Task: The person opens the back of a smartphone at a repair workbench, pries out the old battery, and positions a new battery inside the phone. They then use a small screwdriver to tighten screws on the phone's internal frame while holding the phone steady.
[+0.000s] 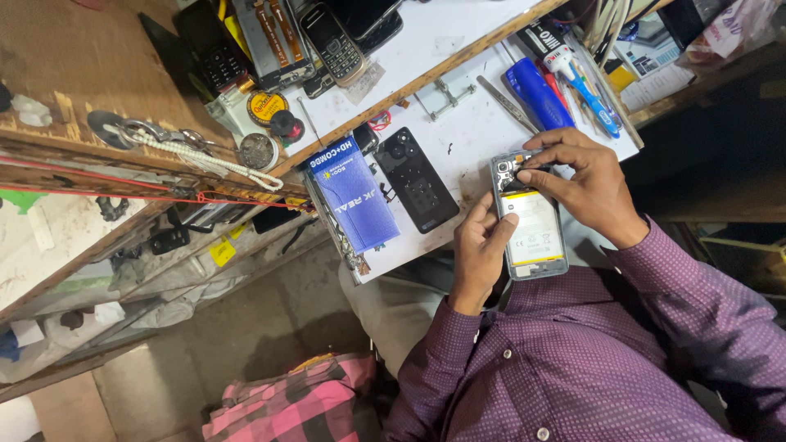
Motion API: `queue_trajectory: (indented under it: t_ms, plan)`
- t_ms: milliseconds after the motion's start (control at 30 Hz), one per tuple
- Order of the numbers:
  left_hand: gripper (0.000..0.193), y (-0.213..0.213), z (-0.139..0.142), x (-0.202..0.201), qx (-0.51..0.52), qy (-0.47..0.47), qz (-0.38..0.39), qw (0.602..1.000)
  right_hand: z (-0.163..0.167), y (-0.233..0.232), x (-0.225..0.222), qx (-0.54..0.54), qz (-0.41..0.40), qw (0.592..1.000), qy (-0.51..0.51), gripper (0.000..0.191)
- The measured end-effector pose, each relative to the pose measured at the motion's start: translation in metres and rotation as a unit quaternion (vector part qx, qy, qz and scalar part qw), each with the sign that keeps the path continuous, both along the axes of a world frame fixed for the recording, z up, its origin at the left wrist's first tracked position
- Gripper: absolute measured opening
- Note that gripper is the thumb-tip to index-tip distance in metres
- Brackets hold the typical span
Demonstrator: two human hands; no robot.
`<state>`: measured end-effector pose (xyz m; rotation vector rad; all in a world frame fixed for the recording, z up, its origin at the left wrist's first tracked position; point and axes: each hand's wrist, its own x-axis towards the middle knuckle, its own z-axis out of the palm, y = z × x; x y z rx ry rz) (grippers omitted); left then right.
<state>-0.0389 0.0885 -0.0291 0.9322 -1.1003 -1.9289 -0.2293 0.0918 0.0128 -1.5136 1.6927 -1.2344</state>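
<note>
Fingers of the right hand pinch at the top of an opened grey smartphone with its white battery exposed, while the left hand grips its lower-left edge, steadying it over the white bench. Nearby lie its black back cover and a blue rectangular package.
</note>
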Motion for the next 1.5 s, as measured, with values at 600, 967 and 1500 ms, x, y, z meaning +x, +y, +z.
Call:
queue_trajectory:
  t_ms: [600,967,1500]
  plan:
    - [0.05,-0.002,-0.005,0.0,-0.031,-0.006,0.012,0.999,0.003,0.003,0.008,0.003,0.008,0.993,-0.116,0.017]
    - [0.054,-0.016,-0.015,0.005,-0.004,0.041,0.068,0.997,-0.015,0.026,0.027,0.091,-0.002,0.955,-0.283,0.08]
    - [0.062,-0.033,-0.009,0.017,0.005,0.02,0.076,0.997,-0.024,0.019,0.037,0.161,0.015,0.911,-0.38,0.069]
